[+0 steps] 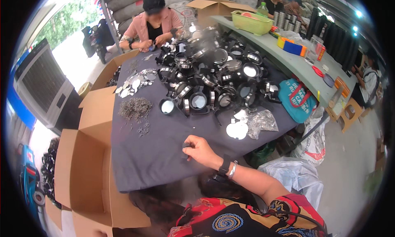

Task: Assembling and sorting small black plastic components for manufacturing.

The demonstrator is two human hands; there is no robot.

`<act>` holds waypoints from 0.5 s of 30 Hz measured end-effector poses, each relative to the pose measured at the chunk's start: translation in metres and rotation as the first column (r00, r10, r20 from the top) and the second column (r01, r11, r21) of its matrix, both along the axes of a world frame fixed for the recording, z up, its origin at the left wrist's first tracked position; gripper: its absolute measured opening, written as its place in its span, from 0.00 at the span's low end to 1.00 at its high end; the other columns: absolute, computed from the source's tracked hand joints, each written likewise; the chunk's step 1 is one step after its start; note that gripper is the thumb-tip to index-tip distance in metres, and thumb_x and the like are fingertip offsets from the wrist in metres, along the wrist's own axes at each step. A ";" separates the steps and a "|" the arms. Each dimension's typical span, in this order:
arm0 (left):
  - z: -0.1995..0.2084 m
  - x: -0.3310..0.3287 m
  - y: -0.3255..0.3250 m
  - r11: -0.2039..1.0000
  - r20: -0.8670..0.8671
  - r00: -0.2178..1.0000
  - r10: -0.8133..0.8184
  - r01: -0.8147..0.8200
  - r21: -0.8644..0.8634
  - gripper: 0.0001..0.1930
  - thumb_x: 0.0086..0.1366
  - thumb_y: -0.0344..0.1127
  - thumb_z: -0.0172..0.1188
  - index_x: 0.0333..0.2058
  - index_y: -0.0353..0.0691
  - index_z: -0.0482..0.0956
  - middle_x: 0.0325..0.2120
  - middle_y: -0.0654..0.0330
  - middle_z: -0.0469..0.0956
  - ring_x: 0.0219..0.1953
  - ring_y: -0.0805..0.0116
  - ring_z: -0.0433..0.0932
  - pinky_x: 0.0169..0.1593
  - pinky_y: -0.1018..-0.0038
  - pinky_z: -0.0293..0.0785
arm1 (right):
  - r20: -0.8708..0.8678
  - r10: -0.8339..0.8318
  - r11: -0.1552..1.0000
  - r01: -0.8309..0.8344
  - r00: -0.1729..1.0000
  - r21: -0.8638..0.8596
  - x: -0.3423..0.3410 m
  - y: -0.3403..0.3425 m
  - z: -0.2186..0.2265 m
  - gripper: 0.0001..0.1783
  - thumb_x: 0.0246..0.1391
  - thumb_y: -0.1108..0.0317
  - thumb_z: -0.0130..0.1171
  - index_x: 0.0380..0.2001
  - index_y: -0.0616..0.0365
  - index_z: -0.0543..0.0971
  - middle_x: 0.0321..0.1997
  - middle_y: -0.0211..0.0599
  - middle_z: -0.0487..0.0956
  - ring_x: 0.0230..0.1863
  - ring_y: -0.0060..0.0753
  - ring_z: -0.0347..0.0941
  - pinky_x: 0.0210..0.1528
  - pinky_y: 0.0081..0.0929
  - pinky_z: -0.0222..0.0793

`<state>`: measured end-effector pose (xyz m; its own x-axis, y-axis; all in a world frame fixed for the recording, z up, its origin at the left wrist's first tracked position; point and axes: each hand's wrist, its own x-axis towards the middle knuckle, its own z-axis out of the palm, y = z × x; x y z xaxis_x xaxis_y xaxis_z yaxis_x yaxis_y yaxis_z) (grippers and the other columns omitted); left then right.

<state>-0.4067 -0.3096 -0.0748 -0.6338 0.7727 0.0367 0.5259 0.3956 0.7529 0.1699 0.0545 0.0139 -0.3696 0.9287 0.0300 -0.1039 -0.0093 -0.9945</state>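
Observation:
My right hand (201,151) is over the near part of the dark-clothed table (160,163), thumb and fingers closed on a small black piece (185,149) whose kind I cannot make out. At the lower edge, by the open cardboard box (88,171), a blurred skin-toned patch may be my left hand (98,233); its fingers do not show. Beyond my right hand lies a big heap of black parts with round silver rims (199,101). White discs (237,130) and a clear bag of small parts (263,124) lie to its right. A pile of small metal pieces (135,108) is at the left.
Across the table a person in pink (150,27) works with both hands. More round discs (135,82) lie at the far left. A teal bag (297,100) hangs by the right edge, near a side bench (296,64) with a green basin (252,23). A large air cooler (47,84) stands left.

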 end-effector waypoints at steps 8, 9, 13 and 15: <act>-0.018 0.005 -0.201 0.481 -0.320 0.768 -0.556 -0.017 -0.877 0.11 0.51 0.47 0.58 0.24 0.47 0.83 0.21 0.56 0.80 0.23 0.59 0.78 0.30 0.64 0.73 | 0.070 0.033 0.999 -0.030 0.997 -0.036 -0.005 0.002 -0.012 0.03 0.53 0.76 0.56 0.31 0.61 0.72 0.27 0.29 0.74 0.25 0.17 0.72 0.25 0.19 0.73; -0.018 0.016 -0.194 0.478 -0.303 0.785 -0.541 -0.010 -0.878 0.12 0.51 0.47 0.57 0.25 0.47 0.83 0.22 0.55 0.80 0.24 0.59 0.78 0.30 0.63 0.73 | 0.072 0.031 0.999 -0.029 0.997 -0.032 -0.006 0.001 -0.011 0.03 0.53 0.77 0.56 0.30 0.61 0.72 0.27 0.28 0.74 0.24 0.18 0.72 0.25 0.20 0.73; -0.013 0.048 -0.205 0.442 -0.241 0.848 -0.471 -0.009 -0.897 0.15 0.54 0.49 0.55 0.29 0.45 0.82 0.24 0.54 0.80 0.27 0.58 0.78 0.33 0.63 0.73 | 0.071 0.059 0.995 -0.053 0.996 -0.079 -0.005 0.003 -0.010 0.03 0.53 0.77 0.56 0.29 0.60 0.72 0.27 0.28 0.74 0.25 0.19 0.72 0.25 0.20 0.74; -0.016 0.051 -0.242 0.413 -0.219 0.877 -0.428 -0.025 -0.910 0.16 0.55 0.50 0.53 0.30 0.44 0.82 0.25 0.53 0.80 0.29 0.58 0.79 0.35 0.63 0.73 | 0.027 0.071 0.994 -0.068 0.997 -0.090 -0.002 0.005 -0.008 0.04 0.53 0.78 0.56 0.30 0.60 0.72 0.27 0.29 0.75 0.26 0.19 0.73 0.25 0.21 0.75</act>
